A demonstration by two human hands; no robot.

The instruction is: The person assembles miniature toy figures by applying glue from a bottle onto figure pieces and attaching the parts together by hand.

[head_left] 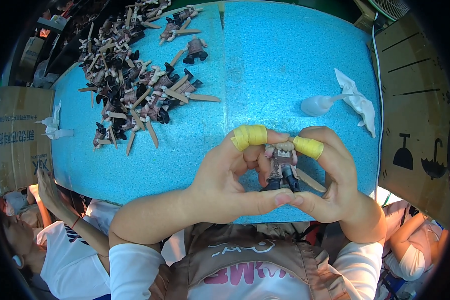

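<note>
Between both hands, a small figurine in a brown coat with dark boots stands upright just above the blue table. A tan sword-like blade sticks out from its lower right side. My left hand pinches it from the left, index finger at the head and thumb by the boots. My right hand grips the other side, its index finger near the top and its thumb tip meeting the left thumb at the feet. Yellow tape wraps both index fingers. The figurine's back is hidden.
A heap of similar figurines covers the far left of the blue table. A white squeeze bottle and a crumpled tissue lie at the right. Cardboard boxes flank both sides, including a right box. Other people sit at lower left and right.
</note>
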